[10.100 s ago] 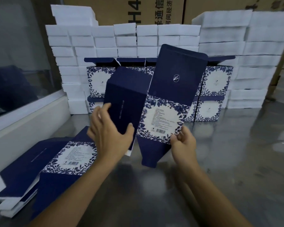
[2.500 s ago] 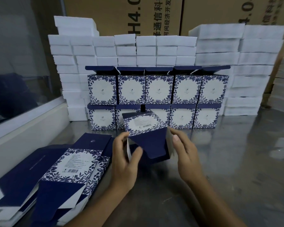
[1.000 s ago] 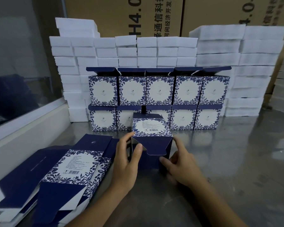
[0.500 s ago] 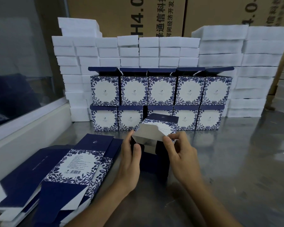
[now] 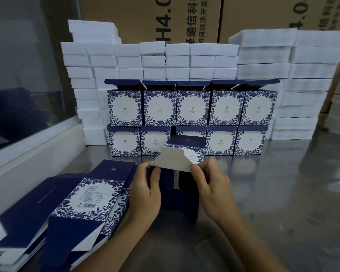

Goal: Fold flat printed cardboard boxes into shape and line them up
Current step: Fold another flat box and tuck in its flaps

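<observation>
Two hands hold one box [image 5: 182,193] at the middle of the table [image 5: 283,203], just in front of the lower row of folded boxes. Half a second ago the white-backed flap [image 5: 174,160] stood lifted much the same; a second ago it was folded down dark side out, and the right hand lay low by the box's base. Now the left hand [image 5: 145,195] pinches the flap's left corner between thumb and fingers, and the right hand [image 5: 212,191] pinches its right corner, fingers curled. The box's floral panel and dark top show behind the flap.

Ten finished boxes [image 5: 191,118] stand in two rows of five against the back, the upper row with lids raised. A pile of flat boxes [image 5: 71,209] lies at the left, beside the left forearm, unchanged in place.

The table is grey polished metal that mirrors the boxes dimly. White foam blocks [image 5: 185,61] are stacked behind and on both sides of the rows. Brown cartons [image 5: 149,18] rise behind the foam, and a glass pane [image 5: 24,71] with a white sill runs along the left.

The cartons bear large characters, "4.0" among them, and Chinese writing. The top flat box carries a barcode and small text too fine to read; each finished box has a small logo at its centre.
</observation>
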